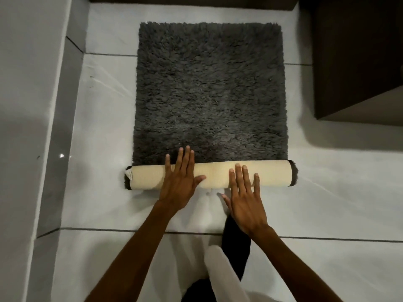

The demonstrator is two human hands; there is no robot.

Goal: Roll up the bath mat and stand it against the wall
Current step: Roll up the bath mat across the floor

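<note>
A dark grey shaggy bath mat (209, 90) lies flat on the white tiled floor. Its near edge is rolled into a tube (216, 174) that shows the cream backing, with a small white label at the left end. My left hand (180, 182) lies flat on the left half of the roll, fingers spread and reaching over its top. Flat on the right half rests my right hand (245, 197), its fingertips on the cream backing. Neither hand closes around the roll.
A grey tiled wall (32, 105) runs along the left side. A dark brown cabinet (357, 62) stands at the right, and a dark base strip (192, 1) crosses the top. White floor tile (327, 182) surrounds the mat. My legs, in black and white clothing, show below the hands.
</note>
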